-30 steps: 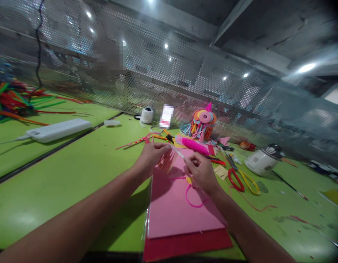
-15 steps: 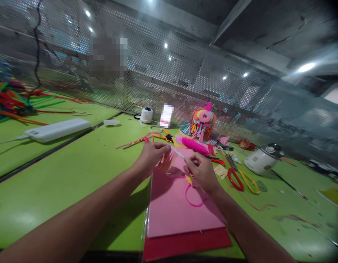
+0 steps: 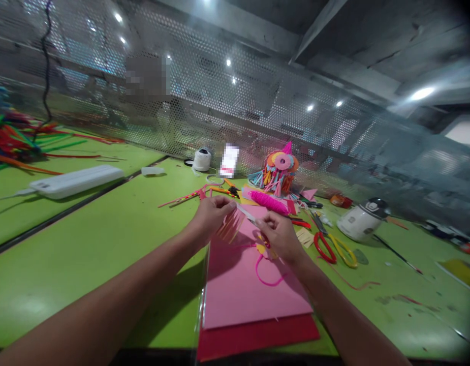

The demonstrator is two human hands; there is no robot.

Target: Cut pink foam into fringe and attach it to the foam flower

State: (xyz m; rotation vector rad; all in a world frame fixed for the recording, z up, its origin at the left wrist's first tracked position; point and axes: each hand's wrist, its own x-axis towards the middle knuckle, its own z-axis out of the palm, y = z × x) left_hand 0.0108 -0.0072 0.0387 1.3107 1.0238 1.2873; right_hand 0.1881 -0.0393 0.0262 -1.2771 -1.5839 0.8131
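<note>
My left hand (image 3: pixel 213 219) is closed in a pinch on a piece of fringed paper (image 3: pixel 231 226), whose thin cut strands hang below the fingers. A narrow white strip (image 3: pixel 247 214) runs from those fingertips to my right hand (image 3: pixel 279 235), which pinches its other end. Whether the strip is part of the fringed paper or stuck to it, I cannot tell. Just under the right hand, a loop of bright pink cord (image 3: pixel 265 281) with a small yellow piece (image 3: pixel 261 248) lies over a pink paper sheet (image 3: pixel 253 305). A red sheet (image 3: pixel 257 341) sticks out beneath it.
Beyond the hands lie a pink yarn bundle (image 3: pixel 271 202) and a tasselled paper ornament (image 3: pixel 281 165). Scissors (image 3: pixel 336 248) and a white kettle-shaped container (image 3: pixel 362 219) are at right. A white thread spool (image 3: pixel 201 160), phone (image 3: pixel 229 160) and power strip (image 3: pixel 78 181) stand farther left.
Both hands keep nearly the same place and hold. The white strip tilts slightly differently, and the view has shifted a little.
</note>
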